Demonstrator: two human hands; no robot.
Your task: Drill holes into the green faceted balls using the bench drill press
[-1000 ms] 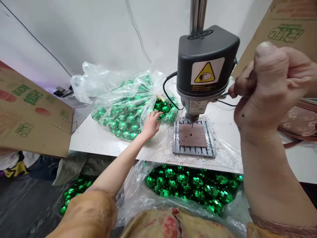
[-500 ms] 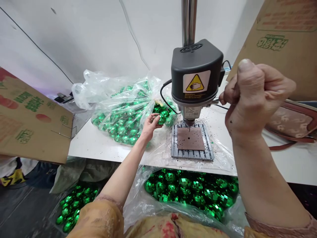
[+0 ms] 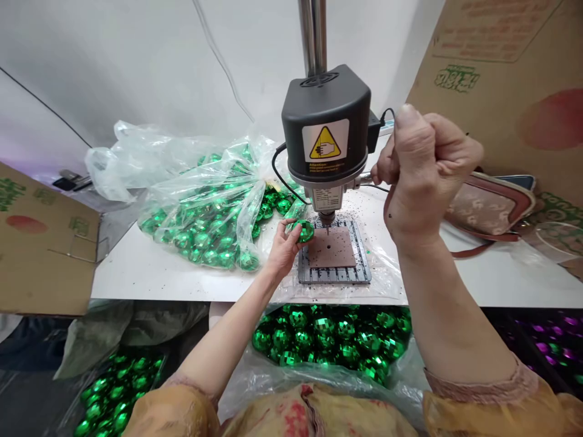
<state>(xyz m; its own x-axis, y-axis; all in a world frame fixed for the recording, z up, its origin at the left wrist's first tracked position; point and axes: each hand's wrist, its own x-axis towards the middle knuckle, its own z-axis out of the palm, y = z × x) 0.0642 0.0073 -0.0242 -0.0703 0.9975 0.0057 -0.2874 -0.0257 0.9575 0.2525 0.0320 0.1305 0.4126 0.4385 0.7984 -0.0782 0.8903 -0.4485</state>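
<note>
My left hand (image 3: 286, 246) pinches a shiny green mirror-faceted ball (image 3: 304, 231) between thumb and fingers, just left of the drill bit. A black bench drill press (image 3: 327, 130) stands ahead, its bit above a brown board (image 3: 339, 252) with a dark hole. The board lies on a slotted metal base plate (image 3: 362, 264). Raised at the machine's right side, my right hand (image 3: 423, 170) is closed round the drill press handle (image 3: 365, 177); most of that handle is hidden in the fist. Left of the drill, a clear plastic bag (image 3: 182, 200) of green balls spills some at its mouth.
Below the table edge, many green balls (image 3: 323, 340) lie in a plastic-lined container. Another crate of green balls (image 3: 113, 388) stands lower left. Cardboard boxes (image 3: 40, 243) flank the table, and a pinkish bag (image 3: 492, 203) sits at right. Dark shavings are scattered round the base plate.
My left hand has moved from the bag's mouth rightward to the edge of the board, bringing a green ball with it. My right hand stays at the handle. The view has shifted right.
</note>
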